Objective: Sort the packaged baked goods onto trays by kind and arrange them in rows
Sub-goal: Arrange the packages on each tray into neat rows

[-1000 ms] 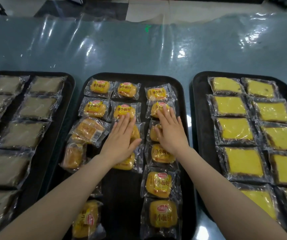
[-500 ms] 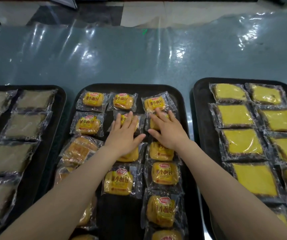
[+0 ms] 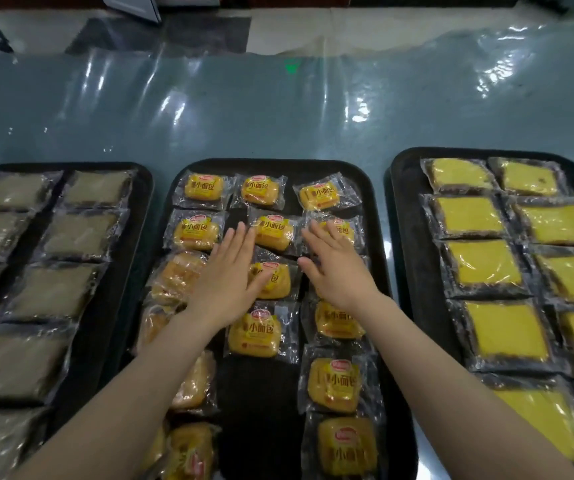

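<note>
Three black trays lie side by side. The middle tray carries several small orange buns in clear wrappers with red labels, in rough rows. My left hand lies flat with straight fingers beside a bun in the middle column, its thumb against another bun. My right hand lies flat on the right column, its fingertips on a wrapped bun. The left tray carries brownish packaged slices. The right tray carries yellow packaged cake slices.
The trays sit on a teal table under wrinkled clear plastic. Buns in the left column of the middle tray lie skewed and overlapping. A tiled floor shows beyond the table's far edge.
Both hands slid apart and slightly back, uncovering the middle-column buns they pressed. The view tilted up, so the trays sit lower in the frame.
</note>
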The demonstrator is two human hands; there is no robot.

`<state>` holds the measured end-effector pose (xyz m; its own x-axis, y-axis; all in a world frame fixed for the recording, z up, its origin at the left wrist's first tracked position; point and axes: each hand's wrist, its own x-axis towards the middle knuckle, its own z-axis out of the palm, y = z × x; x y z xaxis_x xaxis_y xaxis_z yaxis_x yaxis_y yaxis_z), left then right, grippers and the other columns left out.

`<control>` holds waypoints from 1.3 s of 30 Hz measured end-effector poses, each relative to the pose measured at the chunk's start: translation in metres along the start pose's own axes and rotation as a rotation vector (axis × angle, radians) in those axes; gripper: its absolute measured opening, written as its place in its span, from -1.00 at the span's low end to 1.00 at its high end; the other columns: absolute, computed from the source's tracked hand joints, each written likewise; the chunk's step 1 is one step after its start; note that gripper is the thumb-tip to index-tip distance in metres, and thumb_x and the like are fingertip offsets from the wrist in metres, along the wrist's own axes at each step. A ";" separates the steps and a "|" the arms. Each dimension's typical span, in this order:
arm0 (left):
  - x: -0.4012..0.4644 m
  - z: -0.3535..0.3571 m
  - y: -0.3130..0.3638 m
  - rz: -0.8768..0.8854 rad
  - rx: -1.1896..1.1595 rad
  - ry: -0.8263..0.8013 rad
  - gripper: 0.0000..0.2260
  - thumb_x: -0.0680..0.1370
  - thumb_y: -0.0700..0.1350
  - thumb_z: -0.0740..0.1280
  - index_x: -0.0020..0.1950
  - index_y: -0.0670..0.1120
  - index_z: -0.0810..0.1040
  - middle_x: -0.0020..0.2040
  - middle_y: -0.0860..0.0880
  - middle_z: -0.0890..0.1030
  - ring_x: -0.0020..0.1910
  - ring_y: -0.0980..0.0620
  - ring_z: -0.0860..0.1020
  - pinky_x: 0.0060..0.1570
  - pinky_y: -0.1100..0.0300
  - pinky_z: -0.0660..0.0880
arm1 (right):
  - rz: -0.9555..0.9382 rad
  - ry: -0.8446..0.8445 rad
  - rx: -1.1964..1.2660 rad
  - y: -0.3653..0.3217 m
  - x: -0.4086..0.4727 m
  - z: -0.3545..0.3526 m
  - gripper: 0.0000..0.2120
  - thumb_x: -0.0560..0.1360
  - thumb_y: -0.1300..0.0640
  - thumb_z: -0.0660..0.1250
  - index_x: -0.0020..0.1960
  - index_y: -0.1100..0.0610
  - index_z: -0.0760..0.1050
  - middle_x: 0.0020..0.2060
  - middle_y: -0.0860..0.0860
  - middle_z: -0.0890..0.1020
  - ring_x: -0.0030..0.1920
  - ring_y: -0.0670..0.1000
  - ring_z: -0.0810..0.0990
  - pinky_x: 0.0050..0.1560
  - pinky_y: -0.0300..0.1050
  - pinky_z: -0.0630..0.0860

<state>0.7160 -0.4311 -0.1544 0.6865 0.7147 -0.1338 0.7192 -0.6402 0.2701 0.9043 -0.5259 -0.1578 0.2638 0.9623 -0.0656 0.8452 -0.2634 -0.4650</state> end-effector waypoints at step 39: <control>-0.239 0.023 -0.118 0.165 -0.129 -0.139 -0.32 0.53 0.21 0.23 0.53 0.20 -0.08 0.57 0.01 -0.08 0.49 -0.10 0.11 0.44 0.06 0.03 | 0.439 0.231 -0.172 -0.169 -0.179 0.090 -0.39 0.53 0.03 0.30 0.51 -0.12 0.12 0.51 -0.07 0.18 0.54 0.05 -0.01 0.44 0.24 -0.06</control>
<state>0.4698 -0.5328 -0.1757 0.8081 0.5523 -0.2047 0.5824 -0.6975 0.4175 0.6725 -0.6473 -0.1464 0.6897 0.7239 -0.0161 0.6910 -0.6646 -0.2843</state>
